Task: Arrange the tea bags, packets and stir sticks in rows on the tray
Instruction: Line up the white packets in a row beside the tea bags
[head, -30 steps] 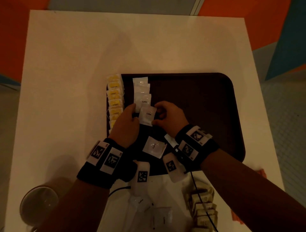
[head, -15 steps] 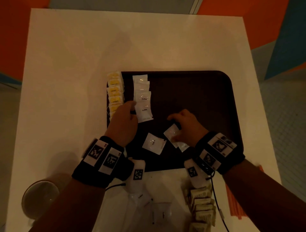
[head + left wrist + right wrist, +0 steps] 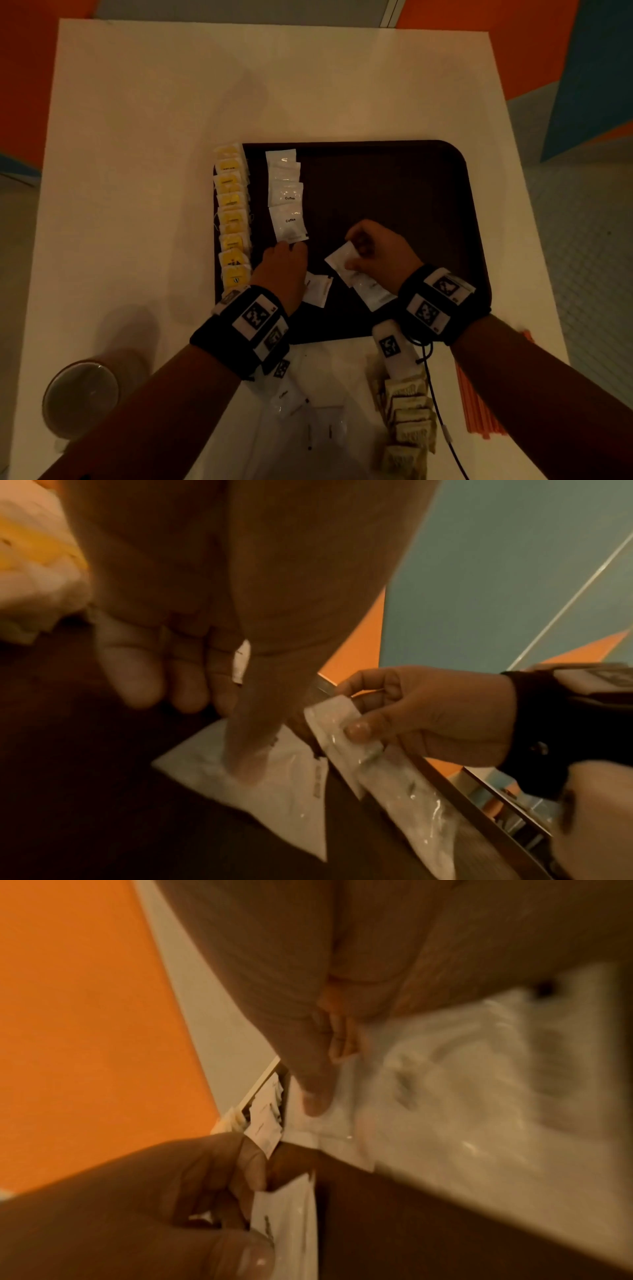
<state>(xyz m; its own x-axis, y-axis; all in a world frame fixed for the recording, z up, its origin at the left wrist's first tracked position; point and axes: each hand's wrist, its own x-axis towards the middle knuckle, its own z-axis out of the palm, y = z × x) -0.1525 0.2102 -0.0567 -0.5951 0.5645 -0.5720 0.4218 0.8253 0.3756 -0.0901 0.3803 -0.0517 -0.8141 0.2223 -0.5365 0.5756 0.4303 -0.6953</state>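
Observation:
A dark brown tray (image 3: pixel 394 192) carries a column of yellow tea bags (image 3: pixel 233 219) along its left edge and, beside it, a column of white coffee packets (image 3: pixel 286 192). My left hand (image 3: pixel 284 260) sits just below that column. Its thumb (image 3: pixel 245 756) presses a loose coffee packet (image 3: pixel 317 289) lying flat on the tray, with its curled fingers at the packet's far edge. My right hand (image 3: pixel 356 253) pinches another white packet (image 3: pixel 340 260) between thumb and forefinger, slightly above the tray. A second packet (image 3: pixel 373 293) overlaps it toward my wrist.
On the white table in front of the tray lie several loose white packets (image 3: pixel 301 411), a row of beige tea bags (image 3: pixel 407 421) and orange stir sticks (image 3: pixel 479 404) at the right. A round cup (image 3: pixel 80 394) stands at the near left. A black cable trails from my right wrist.
Both hands were setting a coffee packet at the near end of the column. My right hand has since moved right and picked up a packet; my left hand has drawn back onto the loose packet.

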